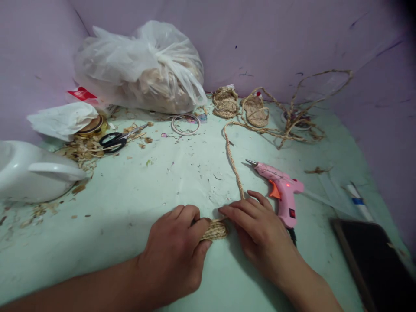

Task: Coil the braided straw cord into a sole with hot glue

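Note:
My left hand [178, 247] is closed around one end of a small oval piece of coiled braided cord [217, 230], its thumb and forefinger pinching the edge. Close to the piece's right end, my right hand [256, 229] has its fingers bent over the braided cord [231, 158], which runs up and away from under them. That hand's fingertips are partly hidden, but the cord passes between them. A pink glue gun [283, 190] with a lit red light lies just beyond my right hand, nozzle pointing left.
Two small woven slippers [256, 113] and a loose tangle of cord [294, 119] lie at the back. Scissors [113, 142], a tape ring [185, 125], a stuffed plastic bag [143, 71] and a white jug [35, 171] stand left. A dark tablet-like slab [370, 260] lies front right.

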Demonstrator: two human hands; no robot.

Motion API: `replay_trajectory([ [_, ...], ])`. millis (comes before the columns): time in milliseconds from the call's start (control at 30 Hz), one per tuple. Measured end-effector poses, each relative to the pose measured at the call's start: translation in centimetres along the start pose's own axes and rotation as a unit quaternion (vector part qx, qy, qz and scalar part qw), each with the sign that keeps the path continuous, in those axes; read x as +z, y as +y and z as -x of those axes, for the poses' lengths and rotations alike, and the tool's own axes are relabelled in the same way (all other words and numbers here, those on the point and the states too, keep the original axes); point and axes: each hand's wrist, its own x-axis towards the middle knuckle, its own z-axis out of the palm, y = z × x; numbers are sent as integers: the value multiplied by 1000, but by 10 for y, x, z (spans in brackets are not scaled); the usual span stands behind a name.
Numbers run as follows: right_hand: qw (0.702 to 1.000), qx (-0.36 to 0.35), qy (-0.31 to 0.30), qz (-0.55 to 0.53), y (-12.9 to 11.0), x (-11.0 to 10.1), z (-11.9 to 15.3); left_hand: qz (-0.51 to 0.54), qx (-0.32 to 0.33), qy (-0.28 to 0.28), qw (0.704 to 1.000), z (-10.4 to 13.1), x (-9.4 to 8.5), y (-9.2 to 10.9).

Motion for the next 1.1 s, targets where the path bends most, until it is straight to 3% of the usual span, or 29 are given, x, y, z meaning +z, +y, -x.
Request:
replay_trajectory([
  [200,996,10,-75,-52,-11,-8,-1,2,0,3,1000,0,1,-1],
  [367,998,13,-41,-37,-14,-3,-1,10,-12,-5,1000,1,-1,0],
  [733,997,11,-56,-57,-17,-4,-2,-2,-40,-33,999,6,-6,1],
  [1100,996,9,-43,-75,-16,-2,-4,-14,27,44,999,5,-1,-3],
])
